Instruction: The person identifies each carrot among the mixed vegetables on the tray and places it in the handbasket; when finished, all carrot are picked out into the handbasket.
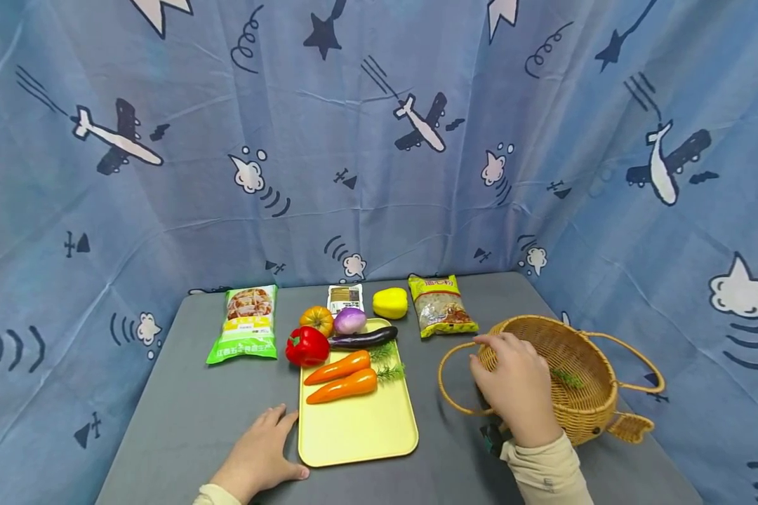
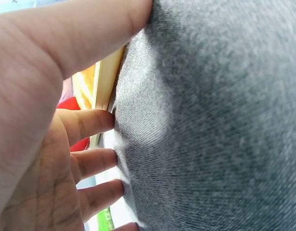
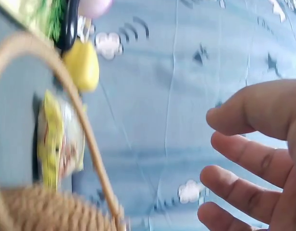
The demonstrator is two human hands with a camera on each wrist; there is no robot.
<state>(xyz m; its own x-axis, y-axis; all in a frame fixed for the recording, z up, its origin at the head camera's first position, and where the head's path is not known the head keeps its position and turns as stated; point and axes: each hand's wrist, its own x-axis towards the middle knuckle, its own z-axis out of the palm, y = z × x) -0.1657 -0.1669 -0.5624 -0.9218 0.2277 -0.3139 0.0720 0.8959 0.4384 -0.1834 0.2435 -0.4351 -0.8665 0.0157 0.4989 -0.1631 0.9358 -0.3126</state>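
My left hand (image 1: 262,449) rests on the grey table with its fingers spread, right beside the left edge of a yellow tray (image 1: 360,438). In the left wrist view its fingertips (image 2: 105,191) touch the cloth-like surface. Over the left side of a wicker basket (image 1: 584,419) hovers my right hand (image 1: 516,382); the right wrist view shows loosely bent fingers (image 3: 217,178) holding nothing. A green leafy sprig (image 1: 567,379) shows inside the basket, partly hidden by that hand. Two carrots (image 1: 342,386) and an eggplant (image 1: 363,339) lie on the tray.
Around the tray's far end are a red bell pepper (image 1: 307,346), an orange pumpkin-like vegetable (image 1: 318,319), a purple onion (image 1: 350,321), a yellow pepper (image 1: 390,303) and a small packet (image 1: 344,296). A green bag (image 1: 248,324) lies left, a yellow bag (image 1: 442,306) right. Basket handles (image 1: 445,375) stick out.
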